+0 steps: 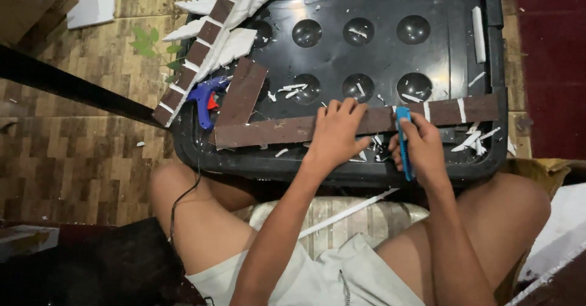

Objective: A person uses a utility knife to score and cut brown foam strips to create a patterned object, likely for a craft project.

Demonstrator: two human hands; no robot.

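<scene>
Strip (287,130): long, brown, laid flat across near edge of black tray (495,49), running left to right; white bands across right end.
Tray: upturned on lap, ribbed face with round dimples serving as work surface; rests over both thighs, so strip sits close under eyes and hands.
Left hand (337,132): spread palm-down on middle of strip, fingers fanned, pressing it against tray, seemingly to stop sliding under blade.
Right hand (421,147): closed around blue cutter (403,140), thumb along handle; tip meets strip just right of left hand, handle pointing back toward body.
Scraps (473,140): white slivers scattered over tray, thickest near cutter and right end of strip, likely trimmings.
Second piece (241,95): shorter brown strip, angled, lower end meeting left end of long strip.
Glue gun (204,98): blue, lying at left edge of tray, beside angled piece, cord trailing down past left knee; within reach yet apart from cut.
Leaf shape (213,28): brown banded stem with white leaves, propped across top-left corner of tray, well away from hands.
</scene>
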